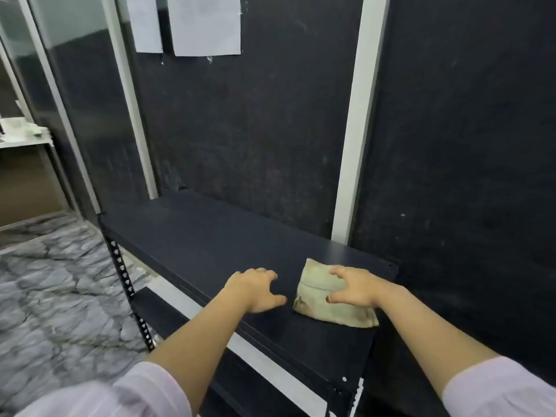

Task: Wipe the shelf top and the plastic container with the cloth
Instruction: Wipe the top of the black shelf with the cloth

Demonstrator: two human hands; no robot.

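Pale pink sleeves (pixel 505 389) fill the 2 bottom corners, pushed up to leave both forearms bare as they reach forward over the black shelf top (pixel 192 233). Beyond them, the left hand (pixel 255 288) rests palm down on the bare shelf surface, fingers loosely curled and spread, gripping nothing. Just to its right, apart from it by a narrow strip of black shelf, the right hand (pixel 353 288) lies on a folded cloth (pixel 319 296), fingers splayed and pressing onto the fabric rather than closed around it. This cloth is beige and stained, folded into a rough rectangle, and it sits flat on the right part of the shelf top near the right end. A lower shelf (pixel 162 308) shows below the front edge, with a perforated black upright (pixel 126 281) at the left corner of the rack. Grey marbled floor (pixel 57 281) spreads to the left of the rack. Behind the shelf stands a dark wall panel (pixel 255 130) crossed by 2 pale vertical strips, and 2 sheets of paper (pixel 207 25) hang on it near the top. Farther left, a glass partition (pixel 81 100) reflects the room.
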